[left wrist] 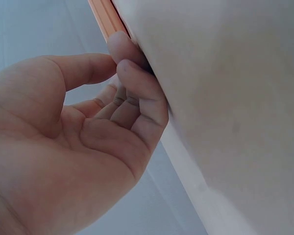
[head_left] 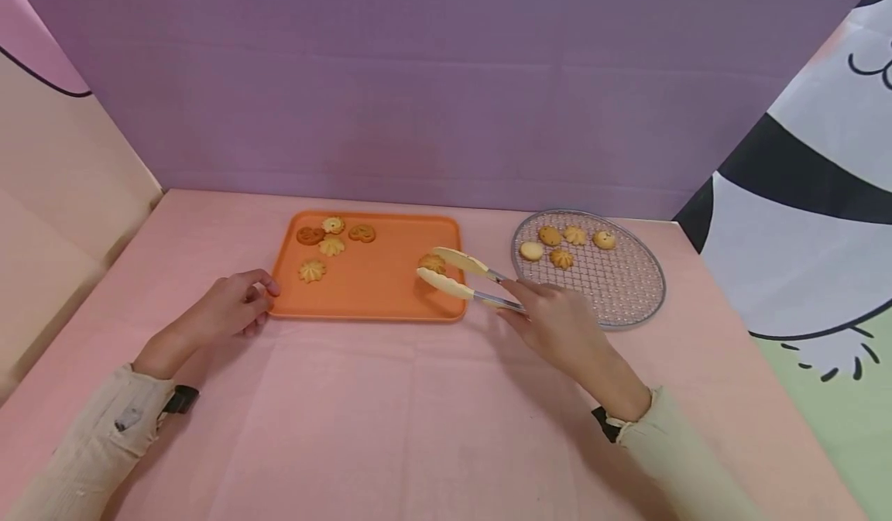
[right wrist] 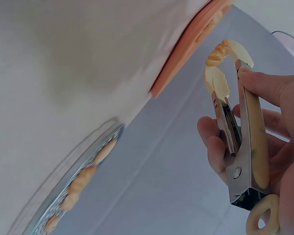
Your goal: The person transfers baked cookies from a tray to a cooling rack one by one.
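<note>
Lifted above the right part of the orange tray point(head_left: 390, 289), a ridged golden cookie point(right wrist: 217, 54) is caught between the pale scalloped tips of the tongs point(right wrist: 250, 169). My right hand point(head_left: 560, 323) grips the tongs by their metal arms, thumb on one side and fingers on the other. At the tray's front left corner, my left hand point(head_left: 233, 304) holds the rim with thumb and curled fingertips; the left wrist view shows these fingers point(left wrist: 142, 81) bunched at the tray's edge. Towards the tray's left side lie several cookies, among them a flower-shaped one point(head_left: 312, 271) and a pretzel-shaped one point(head_left: 361, 233).
Right of the tray is a round wire rack point(head_left: 627, 289) with several cookies at its far left, including a pale oval one point(head_left: 532, 251). My right hand overlaps its near edge in the head view. A purple cloth wall point(head_left: 418, 118) rises behind the pink table point(head_left: 348, 420).
</note>
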The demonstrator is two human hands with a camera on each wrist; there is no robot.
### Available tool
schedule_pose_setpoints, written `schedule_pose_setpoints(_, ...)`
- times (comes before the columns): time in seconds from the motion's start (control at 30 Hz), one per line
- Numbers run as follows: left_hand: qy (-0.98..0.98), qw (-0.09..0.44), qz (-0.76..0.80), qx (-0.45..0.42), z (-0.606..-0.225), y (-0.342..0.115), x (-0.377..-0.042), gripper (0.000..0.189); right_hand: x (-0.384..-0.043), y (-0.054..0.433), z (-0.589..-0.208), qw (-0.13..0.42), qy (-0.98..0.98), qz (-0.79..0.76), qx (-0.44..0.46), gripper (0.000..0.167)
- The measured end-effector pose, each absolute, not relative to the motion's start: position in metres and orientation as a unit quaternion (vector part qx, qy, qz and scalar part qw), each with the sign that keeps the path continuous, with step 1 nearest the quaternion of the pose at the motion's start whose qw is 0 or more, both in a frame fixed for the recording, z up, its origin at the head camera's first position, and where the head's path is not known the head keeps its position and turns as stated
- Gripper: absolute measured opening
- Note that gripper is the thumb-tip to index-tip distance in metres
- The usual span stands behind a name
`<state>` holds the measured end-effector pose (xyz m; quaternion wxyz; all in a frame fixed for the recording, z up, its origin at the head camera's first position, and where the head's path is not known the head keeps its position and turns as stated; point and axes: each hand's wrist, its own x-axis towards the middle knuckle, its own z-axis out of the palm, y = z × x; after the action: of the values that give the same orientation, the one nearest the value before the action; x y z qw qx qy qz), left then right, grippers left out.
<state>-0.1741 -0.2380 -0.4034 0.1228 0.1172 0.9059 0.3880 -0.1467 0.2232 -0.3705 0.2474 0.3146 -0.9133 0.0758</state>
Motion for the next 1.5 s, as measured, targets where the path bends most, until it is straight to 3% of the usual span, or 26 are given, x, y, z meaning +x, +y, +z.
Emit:
schedule_pose_setpoints(0.9, 0.903, 0.127, 0.390, 0.124, -0.406, -0.238, -0.176, 0.014, -0.131, 0.305, -0.355, 0.302, -0.917, 0.064, 0.251, 0.033)
schedule_pose_setpoints(1.13, 0.905, 0.123, 0.389, 0.123, -0.406, -0.239, -0.176, 0.013, -0.132, 0.310, -0.353, 0.266, -0.932, 0.058, 0.238, 0.034)
schedule_pose_setpoints(1.5, 0.906, 0.125, 0.385, 0.118, -0.403, -0.237, -0.176, 0.014, -0.137, 0.298, -0.371, 0.241, -0.923, 0.044, 0.298, 0.042)
